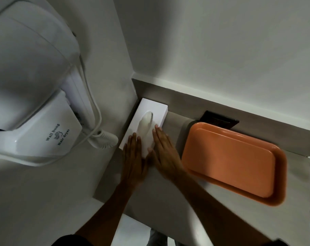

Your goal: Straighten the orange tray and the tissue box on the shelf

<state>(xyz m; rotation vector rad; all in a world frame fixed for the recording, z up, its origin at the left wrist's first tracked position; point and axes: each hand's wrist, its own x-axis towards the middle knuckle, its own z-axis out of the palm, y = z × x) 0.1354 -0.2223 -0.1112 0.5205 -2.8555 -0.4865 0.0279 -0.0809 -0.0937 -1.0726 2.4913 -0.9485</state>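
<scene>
Flanking the tissue box (145,124), left hand (133,158) and right hand (164,153) lie flat.

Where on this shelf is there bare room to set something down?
Free patches: the strip of shelf between the tissue box and the orange tray, and the front area beneath the forearms. Crowded: the left corner, where both hands, left and right, rest on the box.

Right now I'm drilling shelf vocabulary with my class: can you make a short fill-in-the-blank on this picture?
1. Both hands rest on the white ____ box.
2. The tray on the shelf is ____ in colour.
3. The tray holds ____.
4. The left hand and right hand lie flat, fingers ____.

Missing words: tissue; orange; nothing; straight
</scene>
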